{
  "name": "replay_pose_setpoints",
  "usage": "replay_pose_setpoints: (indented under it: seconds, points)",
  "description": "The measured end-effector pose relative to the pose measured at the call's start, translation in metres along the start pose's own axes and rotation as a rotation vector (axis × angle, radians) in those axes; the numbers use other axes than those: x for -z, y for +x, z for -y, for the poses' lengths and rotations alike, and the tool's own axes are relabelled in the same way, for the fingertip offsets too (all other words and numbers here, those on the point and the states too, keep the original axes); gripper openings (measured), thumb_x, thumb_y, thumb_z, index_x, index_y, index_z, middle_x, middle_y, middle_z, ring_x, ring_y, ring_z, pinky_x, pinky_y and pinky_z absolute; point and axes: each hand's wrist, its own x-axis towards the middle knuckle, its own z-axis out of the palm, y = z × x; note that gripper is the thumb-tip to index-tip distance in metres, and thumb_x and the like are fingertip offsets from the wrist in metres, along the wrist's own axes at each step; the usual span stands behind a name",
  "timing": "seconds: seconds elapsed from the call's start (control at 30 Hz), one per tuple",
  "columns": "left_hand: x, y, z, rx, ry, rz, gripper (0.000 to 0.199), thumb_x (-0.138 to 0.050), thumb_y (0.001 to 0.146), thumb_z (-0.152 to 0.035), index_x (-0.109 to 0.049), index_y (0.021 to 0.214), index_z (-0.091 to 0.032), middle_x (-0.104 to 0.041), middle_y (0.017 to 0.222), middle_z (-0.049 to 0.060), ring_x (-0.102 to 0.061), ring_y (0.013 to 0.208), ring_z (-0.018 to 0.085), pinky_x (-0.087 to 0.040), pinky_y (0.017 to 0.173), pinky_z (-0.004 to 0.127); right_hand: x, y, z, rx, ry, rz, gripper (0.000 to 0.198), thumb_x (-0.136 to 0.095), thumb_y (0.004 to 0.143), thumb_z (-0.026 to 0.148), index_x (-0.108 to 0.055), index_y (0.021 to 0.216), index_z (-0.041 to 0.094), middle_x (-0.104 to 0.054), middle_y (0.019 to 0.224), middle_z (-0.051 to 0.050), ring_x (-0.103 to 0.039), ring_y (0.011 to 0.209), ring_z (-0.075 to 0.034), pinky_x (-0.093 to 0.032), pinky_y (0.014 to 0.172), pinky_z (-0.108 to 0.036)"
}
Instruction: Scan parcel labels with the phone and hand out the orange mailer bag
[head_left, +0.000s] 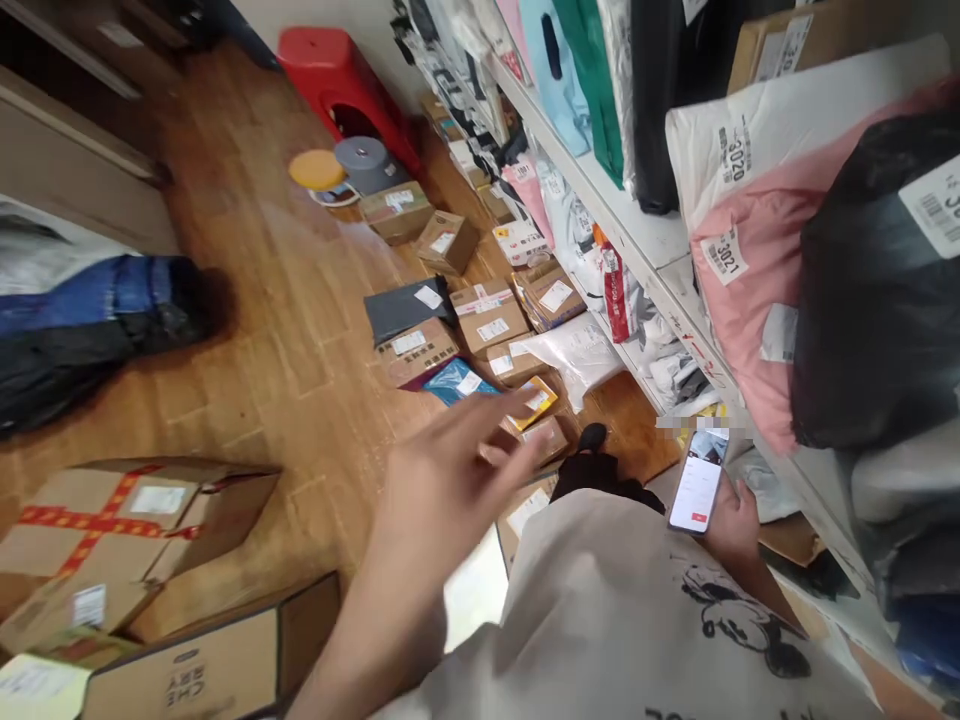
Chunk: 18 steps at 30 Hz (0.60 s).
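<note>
Smartphone (694,490) is gripped in the right hand (733,520), screen facing up, just beside the white shelf's front edge (637,257); a knock against that edge could, in my judgement, loosen the hold and drop it. Left hand (442,465) appears empty, fingers loosely bent, thumb apart. Cardboard boxes (472,318) crowd the floor near the dark shoe (593,437): an unwatched step risks a trip or crushed goods.

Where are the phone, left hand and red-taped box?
Phone (698,482): head view, on its lit screen.
Left hand (448,465): head view, on the back of the hand.
Red-taped box (103,522): head view, where its tape strips cross.
</note>
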Motion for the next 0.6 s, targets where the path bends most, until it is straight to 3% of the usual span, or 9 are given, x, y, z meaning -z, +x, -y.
replay_pose_setpoints:
  seconds: [0.07,0.13,0.27,0.4,0.5,0.6]
  points:
    - [0.011,0.031,0.023,0.088,0.29,-0.11,0.048,-0.05,0.089,-0.061,-0.067,0.117,-0.025,-0.069,0.099,0.006,-0.067,0.08,0.027,-0.055,0.082,0.046,-0.008,0.008,-0.002,0.05,-0.018,0.042,0.049,-0.06,0.077,0.067,-0.07,0.11,0.032,-0.078,0.113,-0.006,-0.068,0.119,-0.035,-0.049,0.103,-0.058]
    - [0.017,0.042,0.06,0.242,0.505,-0.089,0.039,-0.049,0.091,-0.052,-0.066,0.113,-0.024,-0.069,0.104,0.011,-0.067,0.094,0.035,-0.052,0.086,0.051,-0.019,0.016,-0.002,0.102,-0.057,0.111,0.056,-0.055,0.078,0.071,-0.067,0.118,0.033,-0.076,0.119,-0.006,-0.065,0.123,-0.034,-0.048,0.105,-0.059]
    - [0.003,0.015,0.12,0.465,0.551,-0.008,0.039,-0.052,0.093,-0.045,-0.066,0.117,-0.018,-0.071,0.107,0.018,-0.065,0.111,0.042,-0.049,0.09,0.052,-0.037,0.024,0.004,0.112,-0.024,0.22,0.061,-0.054,0.078,0.073,-0.066,0.123,0.034,-0.076,0.12,-0.005,-0.064,0.124,-0.034,-0.05,0.104,-0.058]
    - [-0.032,-0.027,0.129,0.547,0.533,0.134,0.05,-0.042,0.099,-0.04,-0.06,0.133,-0.007,-0.067,0.126,0.024,-0.064,0.118,0.038,-0.048,0.093,0.045,-0.037,0.025,0.01,0.123,-0.011,0.251,0.051,-0.06,0.077,0.065,-0.07,0.113,0.03,-0.078,0.113,-0.005,-0.068,0.119,-0.034,-0.051,0.104,-0.055]
    - [-0.052,-0.048,0.127,0.625,0.473,0.27,0.047,-0.04,0.101,-0.039,-0.058,0.136,-0.012,-0.068,0.129,0.015,-0.063,0.121,0.03,-0.048,0.096,0.038,-0.031,0.022,0.012,0.074,0.027,0.231,0.044,-0.064,0.076,0.06,-0.071,0.105,0.028,-0.079,0.108,-0.005,-0.07,0.116,-0.033,-0.051,0.104,-0.055]
    - [-0.061,-0.055,0.127,0.669,0.484,0.259,0.044,-0.04,0.103,-0.041,-0.057,0.138,-0.019,-0.069,0.129,0.008,-0.063,0.121,0.026,-0.049,0.095,0.035,-0.022,0.018,0.014,0.033,0.073,0.211,0.043,-0.069,0.072,0.058,-0.072,0.101,0.026,-0.08,0.104,-0.004,-0.07,0.115,-0.032,-0.051,0.105,-0.054]
